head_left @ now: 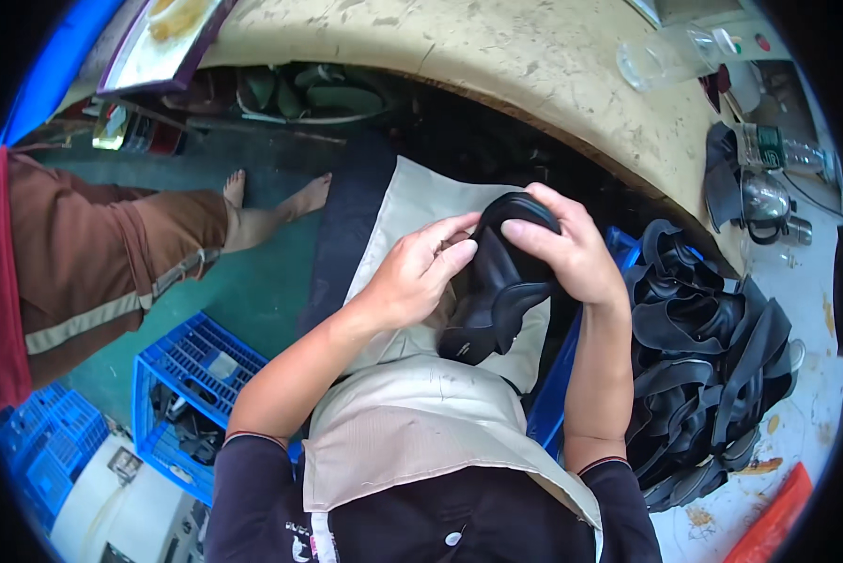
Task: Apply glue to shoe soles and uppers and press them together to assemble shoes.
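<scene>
Over my lap I hold a black shoe upper (498,286), its curved rim at the top and its loose, folded part hanging down towards me. My right hand (579,246) is closed around the upper right of the rim, thumb on the inner side and fingers over the outside. From the left, my left hand (410,274) pinches the edge with thumb and fingertips. Beneath the piece lies my beige apron (407,408). A large pile of similar black uppers (684,366) is just right of my right forearm.
A worn, pale workbench (440,42) curves across the far side, with a clear plastic bottle (670,58) on it. At left stand a blue crate (201,361) and another person's legs (112,253). More bottles (769,145) and a red bag (774,521) are at right.
</scene>
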The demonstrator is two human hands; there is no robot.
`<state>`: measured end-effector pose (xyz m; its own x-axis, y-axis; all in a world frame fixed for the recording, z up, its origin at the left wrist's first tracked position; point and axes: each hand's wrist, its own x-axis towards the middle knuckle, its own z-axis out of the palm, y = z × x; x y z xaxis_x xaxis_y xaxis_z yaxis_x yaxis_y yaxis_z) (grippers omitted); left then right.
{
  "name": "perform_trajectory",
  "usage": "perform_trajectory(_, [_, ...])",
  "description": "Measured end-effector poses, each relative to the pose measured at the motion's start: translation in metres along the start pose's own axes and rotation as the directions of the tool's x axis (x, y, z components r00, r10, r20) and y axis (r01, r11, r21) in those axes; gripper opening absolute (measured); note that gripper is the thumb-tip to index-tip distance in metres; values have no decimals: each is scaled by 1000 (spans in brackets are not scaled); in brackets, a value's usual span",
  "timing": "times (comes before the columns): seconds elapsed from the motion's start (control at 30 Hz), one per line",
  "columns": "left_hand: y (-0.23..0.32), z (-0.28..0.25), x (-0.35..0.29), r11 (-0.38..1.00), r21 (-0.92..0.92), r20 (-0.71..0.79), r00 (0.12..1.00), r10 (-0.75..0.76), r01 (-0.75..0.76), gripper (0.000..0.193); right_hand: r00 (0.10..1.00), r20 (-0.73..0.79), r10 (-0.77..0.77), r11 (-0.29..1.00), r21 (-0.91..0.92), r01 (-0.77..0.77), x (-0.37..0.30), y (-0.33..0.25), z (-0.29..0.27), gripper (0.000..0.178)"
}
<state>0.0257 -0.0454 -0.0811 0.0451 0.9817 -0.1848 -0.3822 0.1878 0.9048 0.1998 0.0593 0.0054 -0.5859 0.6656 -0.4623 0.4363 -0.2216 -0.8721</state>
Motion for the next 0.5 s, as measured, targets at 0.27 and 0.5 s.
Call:
perform_trajectory(0.27, [-15, -4, -28, 977, 180, -306, 938, 162, -109, 19, 996, -42, -84, 993, 85, 87, 11, 13, 10, 12])
perform_trajectory(0.5, [-5, -6, -2, 996, 1, -272, 959, 84, -87, 18, 995, -72, -69, 994, 76, 74, 14, 21, 17, 16])
